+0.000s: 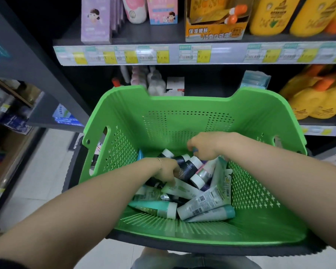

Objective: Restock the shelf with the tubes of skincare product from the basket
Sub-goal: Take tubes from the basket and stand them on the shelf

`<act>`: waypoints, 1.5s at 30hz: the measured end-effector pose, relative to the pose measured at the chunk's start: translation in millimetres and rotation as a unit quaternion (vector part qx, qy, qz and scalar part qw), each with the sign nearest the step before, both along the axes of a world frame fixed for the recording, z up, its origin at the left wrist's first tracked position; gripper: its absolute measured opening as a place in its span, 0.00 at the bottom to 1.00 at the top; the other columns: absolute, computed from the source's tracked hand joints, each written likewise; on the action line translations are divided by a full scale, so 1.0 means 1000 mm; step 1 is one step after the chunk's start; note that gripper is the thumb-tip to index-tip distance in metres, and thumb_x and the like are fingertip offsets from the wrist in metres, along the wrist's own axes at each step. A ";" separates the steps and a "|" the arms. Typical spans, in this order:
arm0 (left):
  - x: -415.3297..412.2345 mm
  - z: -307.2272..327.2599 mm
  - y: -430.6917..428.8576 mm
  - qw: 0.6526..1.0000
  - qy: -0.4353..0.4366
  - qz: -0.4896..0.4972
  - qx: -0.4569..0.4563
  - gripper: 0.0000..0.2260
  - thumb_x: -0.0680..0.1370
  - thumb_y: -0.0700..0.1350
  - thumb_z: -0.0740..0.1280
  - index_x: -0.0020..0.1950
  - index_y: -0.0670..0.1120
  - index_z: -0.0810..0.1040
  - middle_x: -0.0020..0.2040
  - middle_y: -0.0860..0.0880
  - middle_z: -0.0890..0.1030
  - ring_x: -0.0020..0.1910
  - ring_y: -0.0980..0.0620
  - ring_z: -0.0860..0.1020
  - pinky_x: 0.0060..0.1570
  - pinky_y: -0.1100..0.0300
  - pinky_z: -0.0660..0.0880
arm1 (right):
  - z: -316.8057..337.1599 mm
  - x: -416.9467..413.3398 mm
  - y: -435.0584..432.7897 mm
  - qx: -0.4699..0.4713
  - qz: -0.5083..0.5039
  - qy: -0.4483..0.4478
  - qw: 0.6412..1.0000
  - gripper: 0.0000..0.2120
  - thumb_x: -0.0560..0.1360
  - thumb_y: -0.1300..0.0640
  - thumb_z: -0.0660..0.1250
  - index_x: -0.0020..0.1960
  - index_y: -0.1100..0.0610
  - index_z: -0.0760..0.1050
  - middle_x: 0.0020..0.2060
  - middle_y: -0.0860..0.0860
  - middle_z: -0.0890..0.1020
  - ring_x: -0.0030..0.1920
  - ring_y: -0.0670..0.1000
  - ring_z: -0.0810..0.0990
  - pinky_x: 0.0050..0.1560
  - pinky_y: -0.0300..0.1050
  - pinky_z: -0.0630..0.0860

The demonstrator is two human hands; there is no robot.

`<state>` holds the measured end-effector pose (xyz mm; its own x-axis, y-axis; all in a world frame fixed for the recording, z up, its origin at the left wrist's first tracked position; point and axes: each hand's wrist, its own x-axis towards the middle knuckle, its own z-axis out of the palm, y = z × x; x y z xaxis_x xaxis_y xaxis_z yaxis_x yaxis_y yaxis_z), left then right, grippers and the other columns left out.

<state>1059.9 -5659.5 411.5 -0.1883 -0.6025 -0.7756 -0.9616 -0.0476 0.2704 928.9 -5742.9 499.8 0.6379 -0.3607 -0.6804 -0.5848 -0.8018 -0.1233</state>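
1. Head view, basket. The green perforated basket (182, 121) sits directly in front of me, below the shelf edge, its near rim at my body. Both my forearms reach down into it.
2. Head view, tubes. The tubes of skincare product (184, 189) lie in a loose heap on the basket floor, toward the middle and right. Visible among them are dark tubes with white caps (190, 167), a teal tube with a white cap (155, 207) lying nearest me, and white tubes printed with barcodes (204, 202).
3. Head view, left hand. My left hand (166, 169) is down in the heap, fingers curled around a dark tube. A thin bracelet (160, 163) circles the wrist.
4. Head view, right hand. My right hand (204, 146) hangs above the far side of the heap, fingers bunched downward. It seems to pinch something small and blue, but I cannot tell what it is.
5. Head view, shelf. The shelf (182, 41) ahead carries pastel boxes (96, 20) at left, an orange display carton (215, 22) in the centre, and yellow bottles (270, 16) at right. Price labels (163, 54) line its front edge.
6. Head view, lower shelf level. More yellow bottles with orange caps (314, 96) stand at right; pale bottles (155, 82) show just beyond the basket's far rim.
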 end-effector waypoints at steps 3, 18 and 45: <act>0.002 0.014 -0.008 0.999 0.045 0.017 -0.020 0.05 0.75 0.44 0.67 0.49 0.46 0.74 0.43 0.48 0.76 0.40 0.49 0.73 0.43 0.54 0.72 | 0.000 0.000 -0.002 0.000 0.001 0.003 1.000 0.20 0.78 0.63 0.57 0.70 0.55 0.68 0.62 0.55 0.76 0.57 0.57 0.78 0.58 0.52 0.77; 0.032 0.091 -0.038 0.933 0.222 0.188 -0.213 0.07 0.77 0.44 0.68 0.39 0.48 0.75 0.35 0.52 0.76 0.37 0.52 0.72 0.47 0.55 0.73 | 0.004 -0.002 -0.006 0.012 -0.066 -0.095 0.993 0.22 0.70 0.49 0.73 0.56 0.56 0.67 0.46 0.50 0.77 0.44 0.53 0.77 0.45 0.47 0.76; 0.041 0.313 -0.033 0.716 0.372 0.304 -0.506 0.19 0.69 0.35 0.75 0.55 0.41 0.72 0.45 0.48 0.79 0.40 0.56 0.79 0.47 0.62 0.78 | 0.232 0.013 -0.039 -0.014 -0.177 -0.596 0.783 0.17 0.74 0.58 0.71 0.61 0.55 0.71 0.51 0.49 0.79 0.51 0.50 0.79 0.55 0.53 0.78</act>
<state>1100.8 -5692.6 724.3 0.2131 -0.9317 0.2942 -0.4169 0.1856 0.8898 941.6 -5781.7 731.9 0.6713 -0.6625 0.3324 -0.2543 -0.6270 -0.7364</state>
